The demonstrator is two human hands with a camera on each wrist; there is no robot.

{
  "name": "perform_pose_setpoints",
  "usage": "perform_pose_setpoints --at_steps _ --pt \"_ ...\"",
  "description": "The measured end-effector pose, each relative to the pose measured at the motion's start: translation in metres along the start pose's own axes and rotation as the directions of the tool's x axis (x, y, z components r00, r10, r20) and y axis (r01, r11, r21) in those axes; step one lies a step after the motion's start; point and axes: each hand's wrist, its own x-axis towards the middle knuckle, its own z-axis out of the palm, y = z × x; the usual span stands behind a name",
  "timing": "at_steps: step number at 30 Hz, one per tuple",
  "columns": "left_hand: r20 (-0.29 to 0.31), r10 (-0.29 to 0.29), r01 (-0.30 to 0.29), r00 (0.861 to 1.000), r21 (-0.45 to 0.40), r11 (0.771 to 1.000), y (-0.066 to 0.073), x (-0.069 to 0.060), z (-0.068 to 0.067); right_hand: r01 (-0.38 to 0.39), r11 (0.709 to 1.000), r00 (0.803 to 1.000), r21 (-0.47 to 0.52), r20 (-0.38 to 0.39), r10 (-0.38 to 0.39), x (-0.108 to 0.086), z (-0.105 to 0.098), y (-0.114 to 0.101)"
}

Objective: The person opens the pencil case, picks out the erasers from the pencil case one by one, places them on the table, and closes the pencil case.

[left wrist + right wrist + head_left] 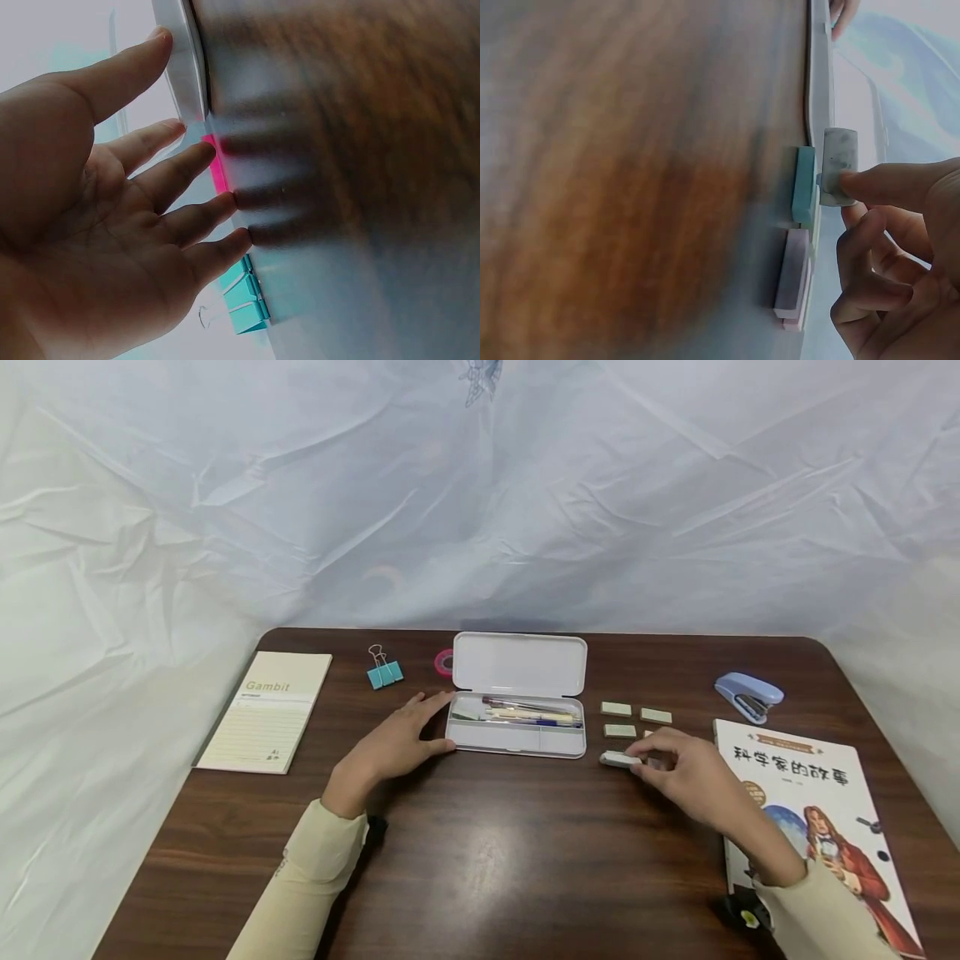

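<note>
An open white pencil case [517, 742] lies mid-table, its lid [520, 664] tipped back. Pens and pencils [534, 716] fill its rear compartment. At the case's left side rests my left hand [397, 739], its fingers fairly straight, thumb at the near left corner; the palm [97, 232] shows in the left wrist view. Between thumb and fingers my right hand [686, 777] pinches a smudged whitish eraser [840, 161], raised just above the table. Beyond it lie several block erasers [616, 709], one partly hidden by the hand; a teal one [804, 184] shows in the right wrist view.
A notepad [270, 714] lies at the left, with a teal binder clip [386, 675] and a pink round object [443, 662] behind my left hand. To the right are a blue stapler [750, 693] and a picture book [810, 777] under my right forearm.
</note>
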Motion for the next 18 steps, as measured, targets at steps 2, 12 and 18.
perform_pose_setpoints --at_steps 2,12,18 --pt "0.002 -0.003 0.003 1.0 -0.006 1.0 0.0 0.0 0.0 -0.002 1.0 1.0 -0.007 -0.002 0.002 -0.002 0.001 0.001" --pt "0.008 -0.002 0.002 1.0 -0.008 1.0 0.016 -0.008 -0.006 -0.023 1.0 1.0 -0.02 0.004 0.023 -0.01 0.004 0.004" --pt "0.008 -0.005 0.005 1.0 -0.001 1.0 0.009 -0.004 -0.004 -0.062 0.997 0.998 -0.048 0.022 0.064 -0.015 0.007 0.004"
